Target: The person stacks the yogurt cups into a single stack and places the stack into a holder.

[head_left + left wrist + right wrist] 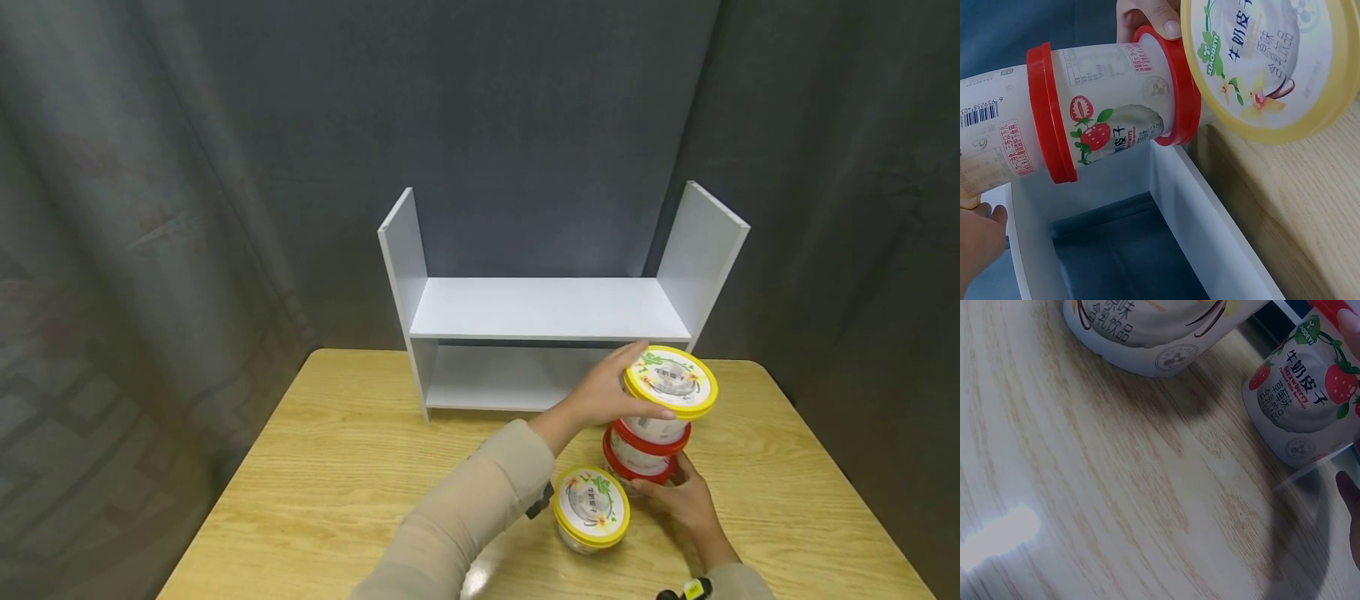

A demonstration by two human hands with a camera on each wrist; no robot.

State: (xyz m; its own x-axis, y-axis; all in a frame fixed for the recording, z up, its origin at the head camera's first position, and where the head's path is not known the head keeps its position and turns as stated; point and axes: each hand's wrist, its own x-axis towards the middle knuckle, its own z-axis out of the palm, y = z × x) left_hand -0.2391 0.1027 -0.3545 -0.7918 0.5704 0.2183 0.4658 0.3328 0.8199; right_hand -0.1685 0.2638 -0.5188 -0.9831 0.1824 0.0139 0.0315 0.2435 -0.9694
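Note:
My left hand (604,393) grips the yellow-lidded tub (671,382) at the top of a stack, fingers and thumb about its lid. Under it come a red-lidded tub (643,457) and a lower red-lidded tub (1304,394) printed with strawberries, which stands on the table. My right hand (684,502) holds the lower one, thumb near its red lid (1184,87) in the left wrist view. Another yellow-lidded tub (592,507) stands beside the stack, close by my left forearm.
Behind the stack is a white two-level shelf (551,307) with tall side panels. The wooden table (330,467) runs out to both sides, and grey curtains (525,125) hang around its back and sides.

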